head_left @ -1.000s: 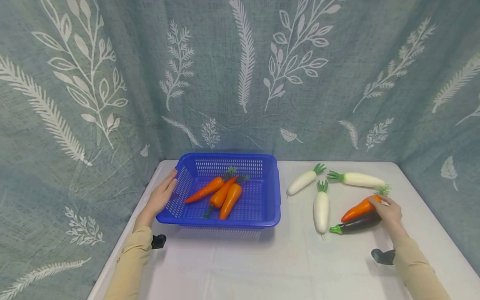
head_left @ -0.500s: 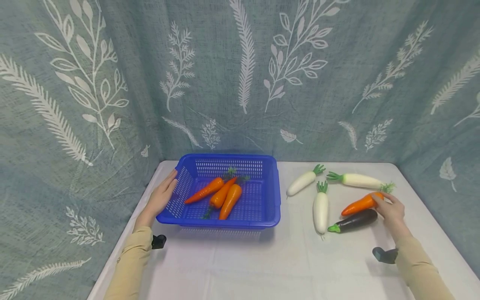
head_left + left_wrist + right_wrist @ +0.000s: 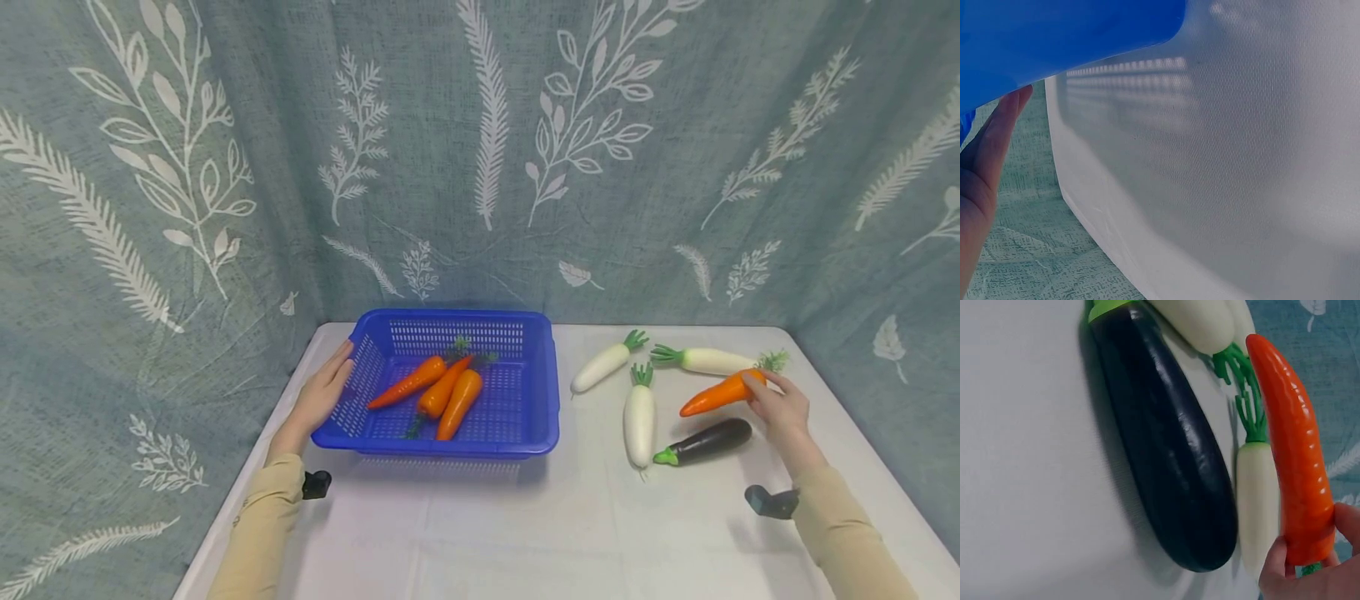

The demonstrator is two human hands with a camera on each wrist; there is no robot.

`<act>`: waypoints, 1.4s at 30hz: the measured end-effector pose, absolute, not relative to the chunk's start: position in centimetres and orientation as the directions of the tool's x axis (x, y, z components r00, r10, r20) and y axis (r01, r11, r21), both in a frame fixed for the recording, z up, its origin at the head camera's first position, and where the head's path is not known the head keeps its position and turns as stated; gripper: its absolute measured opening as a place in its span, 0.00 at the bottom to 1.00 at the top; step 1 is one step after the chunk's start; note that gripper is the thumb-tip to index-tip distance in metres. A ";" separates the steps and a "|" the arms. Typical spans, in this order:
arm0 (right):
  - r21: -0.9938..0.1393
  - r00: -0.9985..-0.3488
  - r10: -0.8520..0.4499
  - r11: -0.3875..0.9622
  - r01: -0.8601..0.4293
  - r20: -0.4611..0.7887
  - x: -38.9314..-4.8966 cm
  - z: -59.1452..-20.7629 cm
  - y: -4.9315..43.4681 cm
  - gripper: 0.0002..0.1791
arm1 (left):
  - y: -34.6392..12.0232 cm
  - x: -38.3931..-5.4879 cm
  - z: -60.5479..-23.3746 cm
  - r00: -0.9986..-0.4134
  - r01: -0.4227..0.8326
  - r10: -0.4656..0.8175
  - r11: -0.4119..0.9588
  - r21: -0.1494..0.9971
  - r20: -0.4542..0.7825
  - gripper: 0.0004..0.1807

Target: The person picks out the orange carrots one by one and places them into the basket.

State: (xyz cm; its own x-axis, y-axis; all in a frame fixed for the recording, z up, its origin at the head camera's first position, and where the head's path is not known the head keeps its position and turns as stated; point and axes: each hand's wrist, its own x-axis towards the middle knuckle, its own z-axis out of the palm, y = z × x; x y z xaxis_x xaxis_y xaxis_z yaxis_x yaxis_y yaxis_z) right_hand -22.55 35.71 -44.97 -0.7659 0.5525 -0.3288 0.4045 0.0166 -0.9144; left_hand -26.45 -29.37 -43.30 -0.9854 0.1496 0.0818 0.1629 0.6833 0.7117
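Observation:
Between thumb and fingers, my right hand (image 3: 780, 406) pinches an orange carrot (image 3: 722, 395) by its thick, leafy end. In the right wrist view the carrot (image 3: 1294, 450) is raised, its tip pointing away from the hand. Below it on the cloth lies a dark eggplant (image 3: 1166, 437) with a green cap. My left hand (image 3: 324, 392), fingers straight, rests against the left side of a blue plastic basket (image 3: 542, 383). Several carrots (image 3: 459, 405) lie inside that basket. From the left wrist, the fingers (image 3: 1004, 134) touch the basket's outer wall (image 3: 1072, 37).
Three white radishes with green tops lie right of the basket: one upright in view (image 3: 640, 425), one slanted (image 3: 602, 367), one behind the carrot (image 3: 716, 360). A white cloth (image 3: 480, 533) covers the table. A patterned curtain (image 3: 450, 167) hangs behind and at the sides.
My right hand has lifted the carrot up off the eggplant's side, so a gap now shows between them. The left hand and basket stay in place.

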 end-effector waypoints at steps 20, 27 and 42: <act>-0.952 -0.811 0.515 -0.036 0.305 -0.279 -25.0 -47.2 35.5 0.37 | -29.5 -26.7 -43.5 -0.984 0.171 0.157 0.689 0.704 0.085 0.30; -0.947 -0.854 0.445 0.040 0.320 -0.270 -23.7 -43.0 31.1 0.34 | -29.6 -26.7 -43.6 -0.983 0.174 0.160 0.684 0.708 0.087 0.30; -0.967 -0.921 0.300 -0.022 0.254 -0.249 -24.6 -41.1 26.5 0.34 | -29.6 -26.6 -43.6 -0.984 0.167 0.164 0.685 0.709 0.074 0.31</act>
State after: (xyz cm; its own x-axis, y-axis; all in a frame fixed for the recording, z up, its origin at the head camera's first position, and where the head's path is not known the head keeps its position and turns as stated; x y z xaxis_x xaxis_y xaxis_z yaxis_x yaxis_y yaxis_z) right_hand -24.61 26.52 -41.12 -0.9208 0.3003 -0.2488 0.2542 -0.0216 -0.9669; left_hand -26.65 -29.64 -43.56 -0.9837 0.1640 0.0738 0.1674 0.6854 0.7086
